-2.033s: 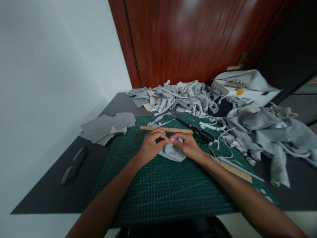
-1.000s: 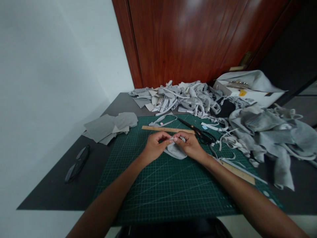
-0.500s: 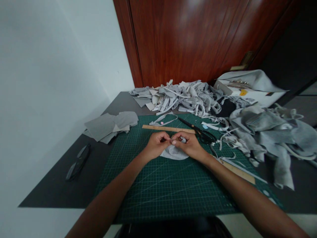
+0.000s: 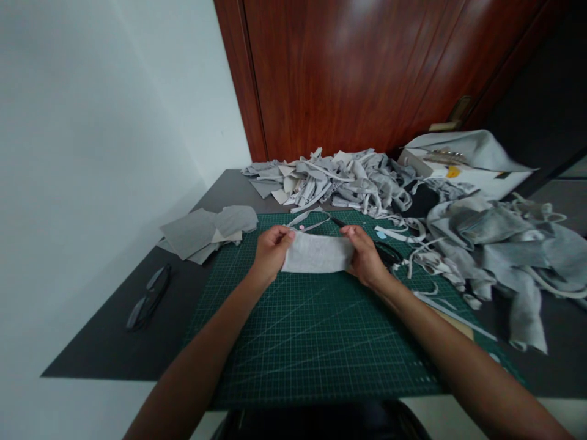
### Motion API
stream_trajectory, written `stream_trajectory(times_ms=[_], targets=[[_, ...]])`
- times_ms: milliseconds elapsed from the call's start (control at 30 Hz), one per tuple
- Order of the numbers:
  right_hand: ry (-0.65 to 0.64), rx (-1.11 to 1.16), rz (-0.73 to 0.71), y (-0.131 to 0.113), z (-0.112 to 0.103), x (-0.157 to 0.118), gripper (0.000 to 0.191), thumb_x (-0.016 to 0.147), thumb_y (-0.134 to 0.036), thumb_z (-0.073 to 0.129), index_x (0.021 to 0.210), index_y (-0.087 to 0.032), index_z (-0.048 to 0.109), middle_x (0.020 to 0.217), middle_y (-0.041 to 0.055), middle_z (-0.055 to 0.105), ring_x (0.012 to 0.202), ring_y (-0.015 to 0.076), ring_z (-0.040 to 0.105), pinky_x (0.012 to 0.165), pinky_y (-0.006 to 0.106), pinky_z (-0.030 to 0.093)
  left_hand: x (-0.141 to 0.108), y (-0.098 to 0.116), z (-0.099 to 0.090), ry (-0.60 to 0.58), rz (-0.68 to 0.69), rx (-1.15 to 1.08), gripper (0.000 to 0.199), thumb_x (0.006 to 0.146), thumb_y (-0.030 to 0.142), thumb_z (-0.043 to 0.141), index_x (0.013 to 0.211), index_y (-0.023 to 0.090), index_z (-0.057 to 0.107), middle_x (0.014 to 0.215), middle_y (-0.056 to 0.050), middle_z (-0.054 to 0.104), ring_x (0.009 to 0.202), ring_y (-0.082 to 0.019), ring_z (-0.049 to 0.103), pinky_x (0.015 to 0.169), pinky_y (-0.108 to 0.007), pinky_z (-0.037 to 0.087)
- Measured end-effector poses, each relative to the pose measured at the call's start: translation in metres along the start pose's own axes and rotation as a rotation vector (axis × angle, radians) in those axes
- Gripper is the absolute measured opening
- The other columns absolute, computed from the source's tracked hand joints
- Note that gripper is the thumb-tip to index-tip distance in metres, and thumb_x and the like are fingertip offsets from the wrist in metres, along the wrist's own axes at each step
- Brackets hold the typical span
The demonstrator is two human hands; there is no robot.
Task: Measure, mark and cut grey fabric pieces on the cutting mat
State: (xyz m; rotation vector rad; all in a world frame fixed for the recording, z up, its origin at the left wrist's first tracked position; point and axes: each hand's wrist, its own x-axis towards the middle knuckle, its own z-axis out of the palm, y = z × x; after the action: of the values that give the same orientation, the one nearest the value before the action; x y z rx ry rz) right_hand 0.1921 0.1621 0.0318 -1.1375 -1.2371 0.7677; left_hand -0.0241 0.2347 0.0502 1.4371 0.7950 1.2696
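Grey fabric piece [image 4: 317, 253] stretched flat above green cutting mat [image 4: 284, 342]; my left hand [image 4: 269, 252] pinches one end, my right hand [image 4: 368, 261] other. Seems fully spread, not yet laid down; edge finish too small to tell. Grey pieces [image 4: 187, 233] lie at left.

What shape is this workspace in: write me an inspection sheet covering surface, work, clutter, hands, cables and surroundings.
Surface: dark table with a gridded green cutting mat on it.
Work: grey fabric piece, spread between both hands.
Clutter: scrap pile at the back, fabric heap at right, flat pieces and glasses at left; black scissors partly hidden behind the right hand.
Hands: left hand and right hand each hold one end.
Cables: nothing seen.
Surroundings: white wall at left, reddish-brown wooden panel behind.
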Motion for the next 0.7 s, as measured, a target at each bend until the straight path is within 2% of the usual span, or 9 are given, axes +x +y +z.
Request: stream_trajectory(times_ms=[100,200,367,567,700], targets=[[0.135,0.256,0.103,-0.001,-0.003,0.002,0.037,0.085,-0.063,0.065,0.097,-0.028,0.057,0.083,0.0,0.055,0.072,0.0205,0.051,0.063,0.03,0.041,0.007,0.002,-0.007,0.105,0.021,-0.069,0.037,0.072,0.049,0.085,0.075,0.019,0.064,0.066,0.003,0.064,0.058,-0.011,0.055,0.055,-0.022,0.042],[0.103,0.348,0.089,-0.009,-0.001,-0.001,0.037,0.08,-0.052,0.073,0.103,-0.029,0.056,0.084,-0.0009,0.052,0.07,0.0189,0.05,0.062,0.029,0.039,0.008,0.003,-0.009,0.115,0.031,-0.117,0.038,0.073,0.049,0.085,0.076,0.02,0.062,0.067,0.003,0.064,0.058,-0.011,0.055,0.055,-0.023,0.043],[0.079,0.345,0.001,-0.014,0.0,-0.002,0.037,0.081,-0.047,0.079,0.104,-0.031,0.055,0.082,-0.0039,0.056,0.069,0.018,0.051,0.062,0.028,0.04,0.009,0.004,-0.01,0.151,0.096,-0.139,0.038,0.073,0.049,0.087,0.079,0.02,0.063,0.067,0.003,0.064,0.058,-0.011,0.055,0.056,-0.023,0.044],[0.234,0.3,-0.079,0.0,-0.002,0.007,0.033,0.075,-0.05,0.089,0.084,-0.026,0.067,0.077,-0.0037,0.064,0.071,0.0153,0.055,0.069,0.028,0.044,0.013,0.005,-0.016,0.191,0.113,-0.143,0.036,0.071,0.046,0.088,0.078,0.019,0.066,0.067,0.003,0.064,0.059,-0.011,0.055,0.057,-0.023,0.043],[0.29,0.247,-0.115,0.008,-0.007,0.011,0.029,0.077,-0.05,0.087,0.082,-0.026,0.073,0.079,-0.0024,0.071,0.072,0.0161,0.06,0.074,0.032,0.049,0.015,0.005,-0.018,0.202,0.108,-0.147,0.034,0.072,0.045,0.087,0.077,0.019,0.066,0.066,0.003,0.063,0.058,-0.011,0.053,0.056,-0.023,0.042]])
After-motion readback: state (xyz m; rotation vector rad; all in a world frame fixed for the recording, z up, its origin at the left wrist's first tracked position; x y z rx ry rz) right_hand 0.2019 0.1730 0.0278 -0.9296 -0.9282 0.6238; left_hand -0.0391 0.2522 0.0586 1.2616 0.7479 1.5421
